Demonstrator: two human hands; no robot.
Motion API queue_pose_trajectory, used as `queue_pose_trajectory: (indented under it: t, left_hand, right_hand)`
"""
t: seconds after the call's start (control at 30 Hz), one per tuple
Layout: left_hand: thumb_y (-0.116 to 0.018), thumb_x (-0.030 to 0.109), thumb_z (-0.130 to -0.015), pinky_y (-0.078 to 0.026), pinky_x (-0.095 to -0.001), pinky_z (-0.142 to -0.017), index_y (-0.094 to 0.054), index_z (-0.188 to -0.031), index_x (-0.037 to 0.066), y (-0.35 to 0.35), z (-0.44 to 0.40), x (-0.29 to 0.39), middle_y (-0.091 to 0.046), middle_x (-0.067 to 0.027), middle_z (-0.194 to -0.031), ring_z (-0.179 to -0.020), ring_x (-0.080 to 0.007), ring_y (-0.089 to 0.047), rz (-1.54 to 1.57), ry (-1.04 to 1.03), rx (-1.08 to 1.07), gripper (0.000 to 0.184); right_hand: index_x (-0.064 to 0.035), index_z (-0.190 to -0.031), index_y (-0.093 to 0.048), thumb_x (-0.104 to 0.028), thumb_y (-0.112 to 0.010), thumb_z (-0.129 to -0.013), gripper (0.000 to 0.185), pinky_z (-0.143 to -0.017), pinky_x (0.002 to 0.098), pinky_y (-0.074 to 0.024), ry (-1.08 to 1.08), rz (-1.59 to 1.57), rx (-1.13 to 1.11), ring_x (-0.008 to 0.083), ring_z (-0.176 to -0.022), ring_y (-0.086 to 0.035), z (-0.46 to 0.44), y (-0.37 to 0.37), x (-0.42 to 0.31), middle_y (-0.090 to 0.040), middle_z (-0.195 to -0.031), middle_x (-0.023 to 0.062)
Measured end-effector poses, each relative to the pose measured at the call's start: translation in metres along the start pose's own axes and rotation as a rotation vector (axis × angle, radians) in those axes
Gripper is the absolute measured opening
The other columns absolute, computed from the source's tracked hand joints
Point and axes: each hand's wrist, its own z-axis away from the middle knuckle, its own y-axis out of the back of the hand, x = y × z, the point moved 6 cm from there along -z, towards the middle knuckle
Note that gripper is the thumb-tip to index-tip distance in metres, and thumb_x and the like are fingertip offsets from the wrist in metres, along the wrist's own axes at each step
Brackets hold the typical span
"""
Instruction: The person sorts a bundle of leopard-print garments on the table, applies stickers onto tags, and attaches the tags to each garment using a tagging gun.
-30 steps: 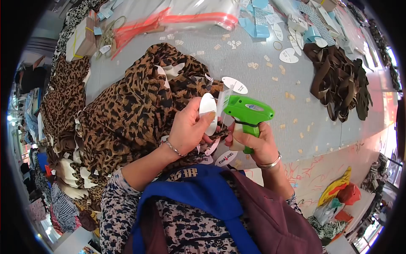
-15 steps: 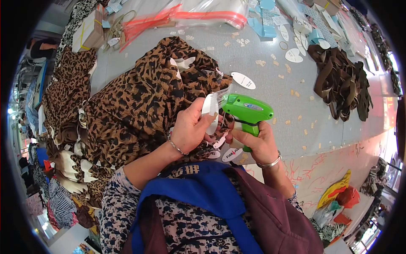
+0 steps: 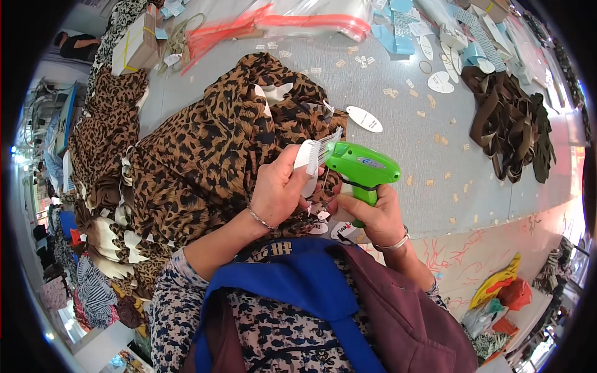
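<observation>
My left hand [image 3: 277, 189] pinches a white oval tag [image 3: 305, 163] between thumb and fingers. The green tagging gun [image 3: 364, 163] is in my right hand [image 3: 379, 214], whose fingers wrap round its handle. A comb of clear plastic fasteners [image 3: 328, 147] stands out of the gun's front end, beside the tag. Leopard-print fabric [image 3: 193, 149] lies bunched on the table under and left of my left hand. One more oval tag [image 3: 365, 119] rests beyond the gun, and others lie partly hidden below my hands.
Clear plastic bags with red edges [image 3: 311, 20] lie at the back. Brown straps [image 3: 507, 124] are heaped on the right of the grey table [image 3: 404, 146]. Small paper labels are scattered about. A strapped cardboard stack [image 3: 135, 46] stands at the back left. A person [image 3: 81, 46] is at the far left.
The view has shifted slightly, so the table things appear further right. The gun's nose and its fasteners now overlap the held tag more closely. Both hands keep their holds.
</observation>
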Motion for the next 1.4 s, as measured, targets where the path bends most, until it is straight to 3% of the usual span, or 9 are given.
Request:
queue_pose_trajectory:
  t: [0.37, 0.47, 0.57, 0.67, 0.87, 0.97, 1.17, 1.27, 1.4]
  left_hand:
    - [-0.048, 0.005, -0.093, -0.054, -0.0230, -0.047, -0.049, -0.127, 0.003, -0.002, -0.006, -0.005, -0.067, -0.0077, -0.095, -0.071, -0.0108, -0.065, -0.095, -0.007, 0.072, 0.034]
    - [-0.049, 0.006, -0.094, -0.054, -0.0229, -0.046, -0.050, -0.124, 0.003, -0.001, -0.008, -0.006, -0.066, -0.0065, -0.094, -0.070, -0.0108, -0.064, -0.107, -0.003, 0.080, 0.031]
    - [-0.049, 0.006, -0.094, -0.054, -0.0230, -0.045, -0.051, -0.121, 0.003, -0.007, -0.010, -0.002, -0.065, -0.0060, -0.093, -0.070, -0.0112, -0.064, 0.137, 0.113, 0.022, 0.027]
    - [-0.049, 0.006, -0.094, -0.054, -0.0230, -0.044, -0.051, -0.119, 0.003, -0.011, -0.012, -0.003, -0.064, -0.0064, -0.093, -0.070, -0.0112, -0.064, 0.178, 0.151, -0.010, 0.025]
    - [-0.049, 0.008, -0.095, -0.054, -0.0231, -0.045, -0.051, -0.119, 0.003, -0.010, -0.012, -0.001, -0.064, -0.0058, -0.093, -0.070, -0.0108, -0.064, 0.118, 0.107, -0.010, 0.025]
    - [-0.049, 0.008, -0.095, -0.054, -0.0230, -0.046, -0.052, -0.118, 0.003, -0.009, -0.012, -0.002, -0.064, -0.0056, -0.093, -0.070, -0.0107, -0.064, 0.114, 0.085, -0.001, 0.024]
    - [-0.051, 0.008, -0.095, -0.054, -0.0236, -0.047, -0.056, -0.115, 0.001, -0.004, -0.010, -0.003, -0.066, -0.0066, -0.096, -0.072, -0.0093, -0.064, -0.010, 0.053, 0.067, 0.023]
    - [-0.053, 0.007, -0.093, -0.053, -0.0249, -0.046, -0.058, -0.112, -0.001, -0.007, -0.007, -0.016, -0.067, -0.0081, -0.091, -0.076, -0.0090, -0.065, -0.125, -0.154, 0.090, 0.022]
    - [-0.055, 0.007, -0.092, -0.052, -0.0315, -0.051, -0.056, -0.115, -0.002, -0.006, -0.011, -0.019, -0.067, -0.0099, -0.075, -0.065, -0.0172, -0.067, -0.179, -0.033, 0.029, 0.025]
  right_hand:
    - [0.0044, -0.112, -0.056, 0.001, -0.065, -0.081, 0.032, -0.073, 0.0281, -0.0531, 0.006, 0.145, 0.025, 0.0153, -0.084, -0.066, -0.007, 0.008, -0.006, -0.064, -0.093, 0.0061]
    - [0.0049, -0.110, -0.056, 0.001, -0.064, -0.081, 0.030, -0.073, 0.0283, -0.0533, 0.089, 0.169, 0.041, 0.0151, -0.082, -0.066, -0.008, 0.006, -0.010, -0.065, -0.094, 0.0063]
    - [0.0047, -0.109, -0.057, 0.001, -0.064, -0.082, 0.028, -0.072, 0.0285, -0.0535, -0.041, 0.016, 0.043, 0.0153, -0.080, -0.066, -0.007, 0.007, -0.008, -0.065, -0.093, 0.0073]
    - [0.0043, -0.108, -0.057, 0.001, -0.064, -0.082, 0.027, -0.071, 0.0284, -0.0534, -0.057, -0.048, 0.052, 0.0154, -0.078, -0.065, -0.007, 0.007, -0.005, -0.065, -0.092, 0.0082]
    - [0.0041, -0.118, -0.054, -0.002, -0.061, -0.086, 0.034, -0.066, 0.0241, -0.0525, -0.052, -0.003, 0.011, 0.0130, -0.081, -0.066, -0.008, 0.008, -0.005, -0.068, -0.100, 0.0120]
    - [0.0041, -0.108, -0.057, 0.000, -0.065, -0.081, 0.028, -0.067, 0.0260, -0.0528, -0.056, 0.006, 0.065, 0.0154, -0.078, -0.066, -0.009, 0.006, -0.009, -0.066, -0.090, 0.0079]
    - [0.0034, -0.110, -0.057, -0.002, -0.066, -0.082, 0.030, -0.064, 0.0237, -0.0519, -0.080, 0.018, 0.073, 0.0133, -0.078, -0.066, -0.008, 0.004, -0.009, -0.066, -0.094, 0.0070]
    - [0.0025, -0.110, -0.058, -0.003, -0.066, -0.082, 0.030, -0.063, 0.0231, -0.0515, 0.126, 0.248, 0.038, 0.0133, -0.078, -0.066, -0.011, 0.003, -0.002, -0.066, -0.093, 0.0068]
    - [0.0010, -0.109, -0.058, -0.002, -0.064, -0.083, 0.027, -0.064, 0.0250, -0.0520, 0.031, 0.084, 0.020, 0.0148, -0.079, -0.065, -0.011, 0.004, -0.002, -0.065, -0.090, 0.0066]
